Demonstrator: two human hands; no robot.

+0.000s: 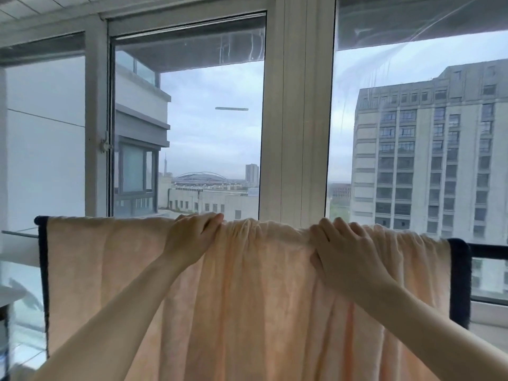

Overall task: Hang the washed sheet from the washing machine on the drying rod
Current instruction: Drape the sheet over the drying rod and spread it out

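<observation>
A peach sheet [247,298] with dark navy side borders hangs draped over a horizontal rod, which the cloth hides along its top edge. The sheet lies flat on the left and is bunched into folds between and right of my hands. My left hand [192,237] grips the top fold left of centre, fingers curled over the edge. My right hand [341,251] rests on the top fold right of centre, fingers over the edge and thumb pinching the cloth from the front.
Large windows with a white frame post [297,119] stand just behind the sheet. A black railing [489,247] runs off to the right. A glass shelf edge [19,232] juts out at the left. City buildings lie outside.
</observation>
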